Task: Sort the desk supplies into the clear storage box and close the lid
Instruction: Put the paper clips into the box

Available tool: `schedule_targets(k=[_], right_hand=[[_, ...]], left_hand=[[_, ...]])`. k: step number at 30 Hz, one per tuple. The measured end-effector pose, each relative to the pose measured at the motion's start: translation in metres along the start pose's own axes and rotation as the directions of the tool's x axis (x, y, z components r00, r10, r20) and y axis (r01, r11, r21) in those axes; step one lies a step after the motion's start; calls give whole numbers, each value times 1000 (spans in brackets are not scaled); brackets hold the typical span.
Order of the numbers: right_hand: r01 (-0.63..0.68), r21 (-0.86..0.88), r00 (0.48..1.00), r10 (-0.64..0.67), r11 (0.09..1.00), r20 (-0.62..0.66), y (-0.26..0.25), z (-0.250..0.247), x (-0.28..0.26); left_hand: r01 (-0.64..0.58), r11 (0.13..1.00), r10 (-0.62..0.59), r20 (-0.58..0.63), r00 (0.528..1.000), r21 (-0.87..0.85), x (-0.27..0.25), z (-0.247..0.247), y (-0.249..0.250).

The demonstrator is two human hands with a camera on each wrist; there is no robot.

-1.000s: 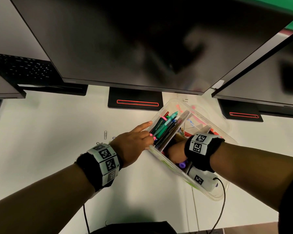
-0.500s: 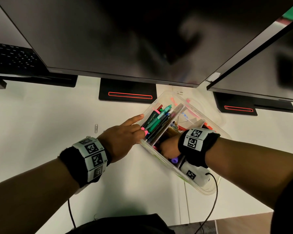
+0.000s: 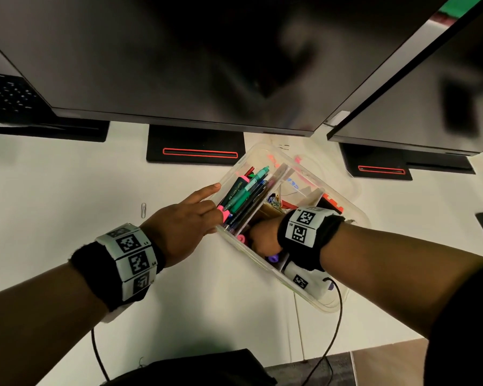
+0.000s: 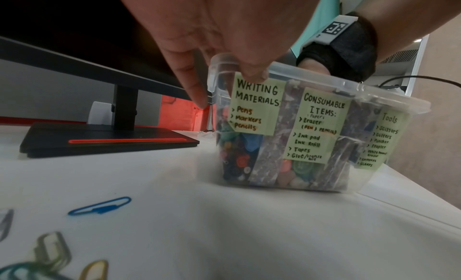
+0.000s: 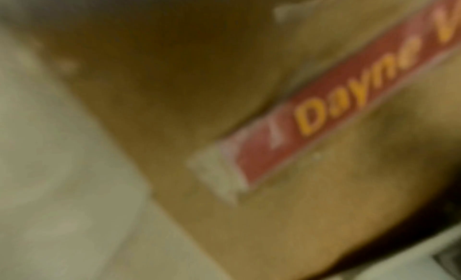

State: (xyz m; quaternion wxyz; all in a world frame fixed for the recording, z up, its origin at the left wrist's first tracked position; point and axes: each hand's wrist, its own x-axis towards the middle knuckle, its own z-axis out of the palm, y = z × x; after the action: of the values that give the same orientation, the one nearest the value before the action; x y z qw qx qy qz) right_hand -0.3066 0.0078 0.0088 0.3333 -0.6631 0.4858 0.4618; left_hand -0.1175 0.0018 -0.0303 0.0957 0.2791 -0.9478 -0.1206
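Observation:
The clear storage box stands open on the white desk, split into compartments. Pens and markers fill its left compartment. Green labels on the front wall read writing materials, consumable items and tools. My left hand is at the box's left corner: the index finger lies straight against the corner and the thumb rests on the rim. My right hand reaches down into the middle compartment with its fingers hidden. The right wrist view is blurred and shows only brown card with a red strip.
Loose paper clips lie on the desk left of the box, with a blue one and others nearer my wrist. Monitors overhang the back, their black stands just behind the box. A cable trails to the desk's near edge.
Both hands have kept their places at the box. Only the head view has shifted a little.

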Motion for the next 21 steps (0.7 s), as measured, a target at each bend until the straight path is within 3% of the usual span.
schedule_targets(k=[4,8,11,13,18,21], right_hand=[[-27,30,1000,27,999,-14,1,-1,5],[-43,64,999,45,997,-17,3,0,6],[22,243,986,19,970,-166,8,0,-2],[32,288,981,25,957,-194,9,-1,-5],[-50,435,998,56,899,-1,11,-4,9],[-27,485,999,45,874,-26,11,-4,12]], left_hand=[[-14,993,18,-36,999,115,4,-4,2],[-45,992,50,-39,998,117,2,-2,2],[-47,989,55,-55,997,143,2,-3,2],[-63,985,77,-84,993,159,3,-5,3],[-79,980,97,-89,991,182,3,-6,3],[-51,983,67,-86,994,176,4,-6,2]])
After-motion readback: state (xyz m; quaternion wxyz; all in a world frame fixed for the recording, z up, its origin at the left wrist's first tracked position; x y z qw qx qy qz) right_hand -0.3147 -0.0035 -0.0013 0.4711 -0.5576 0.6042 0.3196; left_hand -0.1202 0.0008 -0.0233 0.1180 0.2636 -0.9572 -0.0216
